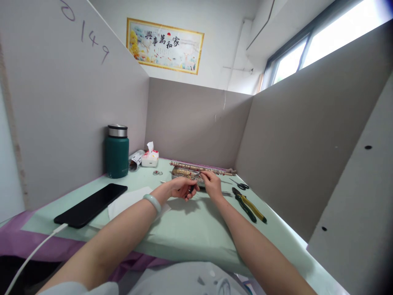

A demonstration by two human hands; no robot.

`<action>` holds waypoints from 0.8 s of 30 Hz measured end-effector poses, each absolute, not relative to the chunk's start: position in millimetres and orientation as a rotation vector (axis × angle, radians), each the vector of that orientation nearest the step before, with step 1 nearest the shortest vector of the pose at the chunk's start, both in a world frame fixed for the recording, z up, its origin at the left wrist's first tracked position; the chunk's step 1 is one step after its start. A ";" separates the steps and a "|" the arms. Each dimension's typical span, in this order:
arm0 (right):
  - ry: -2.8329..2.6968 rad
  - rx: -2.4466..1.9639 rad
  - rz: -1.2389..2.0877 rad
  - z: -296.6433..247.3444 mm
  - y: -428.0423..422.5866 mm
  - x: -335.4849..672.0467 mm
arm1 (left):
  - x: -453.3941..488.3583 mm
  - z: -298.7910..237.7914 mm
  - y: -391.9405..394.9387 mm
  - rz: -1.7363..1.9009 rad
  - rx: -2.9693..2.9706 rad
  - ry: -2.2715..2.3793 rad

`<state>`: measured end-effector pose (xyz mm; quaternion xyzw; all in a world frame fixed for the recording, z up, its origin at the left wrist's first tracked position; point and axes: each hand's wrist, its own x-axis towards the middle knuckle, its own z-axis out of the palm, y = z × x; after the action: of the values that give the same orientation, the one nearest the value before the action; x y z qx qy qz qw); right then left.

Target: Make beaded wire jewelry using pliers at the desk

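We see both hands meeting mid-frame, just above centre, over a pale green table (pixel 190 229). Left hand (pixel 181 189) is curled shut round a small dark-handled tool (pixel 192 189); only the handle end shows below the fingers, so tool type unclear. Right hand (pixel 211 183) has fingertips pinched together on sth tiny at the tool's tip, too small for us to ID. A pale green bangle (pixel 152 202) sits on the left wrist.

Right behind the hands, touching the right fingertips' area, is a shallow tray (pixel 181 172) w/ small glittery bits, and a long beaded strand (pixel 199 168) lies along its far edge.

Right of centre: green/yellow-handled pliers (pixel 249 207) flat on the table, small scissors (pixel 240 185) just beyond them.

Left side: black phone (pixel 91 205) w/ a white cable (pixel 33 252) running to lower left, white paper sheet (pixel 129 200) beside it. Further back, a dark green flask (pixel 117 151) against the left partition, a tissue pack (pixel 150 157) near it, and a small ring-like piece (pixel 157 173) between pack & tray.
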<state>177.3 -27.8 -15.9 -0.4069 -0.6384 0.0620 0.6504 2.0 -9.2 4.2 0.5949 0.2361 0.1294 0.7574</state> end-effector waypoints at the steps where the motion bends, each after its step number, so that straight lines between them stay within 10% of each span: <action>1: -1.475 -0.927 0.122 -15.2 -28.6 178.0 | 1.8 4.1 -8.8 0.281 1.307 0.522; 24: -1.541 -1.131 0.291 -14.9 -21.5 183.6 | 4.3 13.0 -25.0 0.424 1.625 0.840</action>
<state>183.6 -21.5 -14.9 -0.4815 -0.6561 0.1241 0.5678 4.3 -25.0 13.0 0.6982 0.3610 0.1821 0.5908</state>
